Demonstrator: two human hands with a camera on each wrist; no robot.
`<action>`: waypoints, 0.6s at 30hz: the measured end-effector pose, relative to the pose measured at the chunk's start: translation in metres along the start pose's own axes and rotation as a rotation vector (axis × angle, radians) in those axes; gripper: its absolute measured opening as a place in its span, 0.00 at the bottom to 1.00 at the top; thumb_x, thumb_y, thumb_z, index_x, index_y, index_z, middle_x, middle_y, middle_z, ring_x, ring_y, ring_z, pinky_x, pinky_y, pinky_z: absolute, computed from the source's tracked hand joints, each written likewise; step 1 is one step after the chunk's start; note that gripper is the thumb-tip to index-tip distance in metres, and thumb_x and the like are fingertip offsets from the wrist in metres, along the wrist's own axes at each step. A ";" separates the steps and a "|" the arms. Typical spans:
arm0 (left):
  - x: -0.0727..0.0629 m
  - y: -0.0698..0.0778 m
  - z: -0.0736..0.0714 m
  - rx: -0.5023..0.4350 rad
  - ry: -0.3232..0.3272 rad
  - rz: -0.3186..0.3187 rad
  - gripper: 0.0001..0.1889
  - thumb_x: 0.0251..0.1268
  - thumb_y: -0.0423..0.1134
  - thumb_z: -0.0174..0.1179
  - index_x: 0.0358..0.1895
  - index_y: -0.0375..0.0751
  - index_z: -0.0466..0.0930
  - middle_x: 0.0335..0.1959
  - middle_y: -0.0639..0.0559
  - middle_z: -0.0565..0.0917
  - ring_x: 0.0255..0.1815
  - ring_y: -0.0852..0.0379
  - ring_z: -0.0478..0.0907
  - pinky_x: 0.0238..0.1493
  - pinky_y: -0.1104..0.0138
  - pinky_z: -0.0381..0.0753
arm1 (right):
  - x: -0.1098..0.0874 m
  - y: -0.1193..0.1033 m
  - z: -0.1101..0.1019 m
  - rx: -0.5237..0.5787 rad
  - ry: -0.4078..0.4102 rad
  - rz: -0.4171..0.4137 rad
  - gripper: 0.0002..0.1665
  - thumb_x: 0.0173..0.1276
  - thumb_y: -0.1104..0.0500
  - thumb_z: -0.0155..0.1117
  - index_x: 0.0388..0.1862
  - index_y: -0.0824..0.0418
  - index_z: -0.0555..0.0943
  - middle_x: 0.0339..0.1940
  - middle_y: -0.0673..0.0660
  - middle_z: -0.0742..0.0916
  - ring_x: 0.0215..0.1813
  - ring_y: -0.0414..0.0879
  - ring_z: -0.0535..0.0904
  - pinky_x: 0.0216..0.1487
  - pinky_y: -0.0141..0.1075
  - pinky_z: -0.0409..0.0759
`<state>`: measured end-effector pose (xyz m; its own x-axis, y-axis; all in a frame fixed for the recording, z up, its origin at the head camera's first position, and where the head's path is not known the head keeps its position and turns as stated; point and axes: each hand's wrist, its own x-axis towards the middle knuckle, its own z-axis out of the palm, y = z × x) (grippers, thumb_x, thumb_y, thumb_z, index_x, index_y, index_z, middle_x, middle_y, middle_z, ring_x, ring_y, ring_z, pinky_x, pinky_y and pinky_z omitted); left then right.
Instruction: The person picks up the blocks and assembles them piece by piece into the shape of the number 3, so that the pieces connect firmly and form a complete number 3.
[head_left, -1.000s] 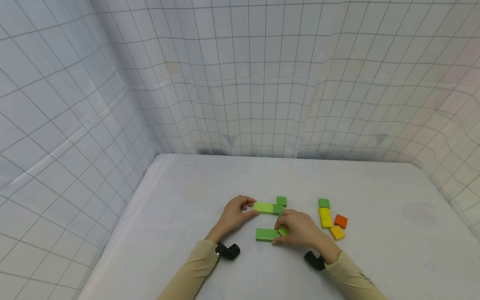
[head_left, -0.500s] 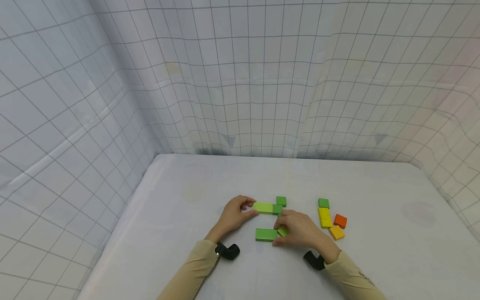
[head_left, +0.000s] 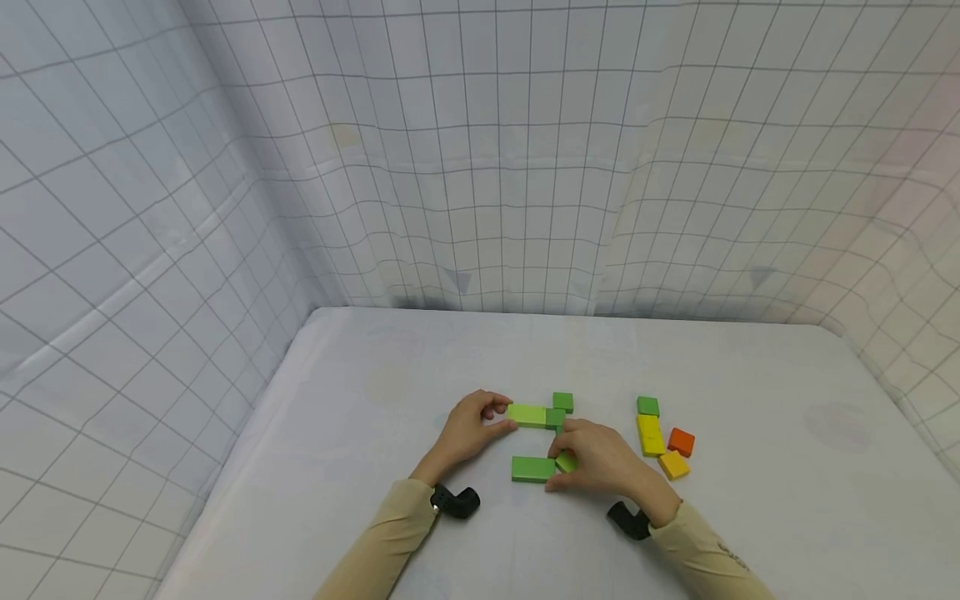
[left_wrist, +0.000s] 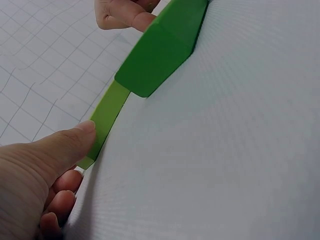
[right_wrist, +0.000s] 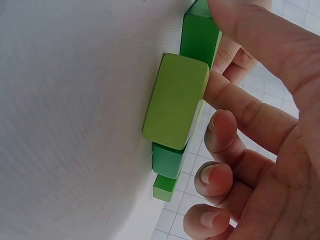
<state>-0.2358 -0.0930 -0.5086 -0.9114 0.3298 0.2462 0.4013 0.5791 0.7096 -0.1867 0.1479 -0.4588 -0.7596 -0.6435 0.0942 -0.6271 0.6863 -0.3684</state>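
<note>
Left hand (head_left: 472, 427) is pinching the left end of the lime bar (head_left: 527, 416), which is lying beyond the long green block (head_left: 533, 469). Right hand (head_left: 597, 457) is gripping that block's right end, thumb and forefinger spanning it. Yellow blocks (head_left: 650, 436) are sitting well right of it.

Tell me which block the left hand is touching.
The long lime block, farther from the person than the long green block. The left hand has its thumb on the lime one's left end; it touches no other block.
</note>
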 end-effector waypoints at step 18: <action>-0.001 0.002 -0.002 0.012 0.004 0.018 0.17 0.57 0.47 0.68 0.48 0.44 0.82 0.36 0.59 0.77 0.34 0.61 0.71 0.39 0.66 0.71 | -0.005 0.005 -0.005 0.010 0.035 0.017 0.21 0.49 0.37 0.74 0.36 0.48 0.85 0.24 0.42 0.71 0.27 0.35 0.65 0.26 0.30 0.64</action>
<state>-0.2345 -0.0932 -0.5064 -0.9045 0.3372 0.2612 0.4183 0.5819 0.6975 -0.1868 0.1566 -0.4569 -0.7758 -0.6195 0.1201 -0.6125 0.6934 -0.3797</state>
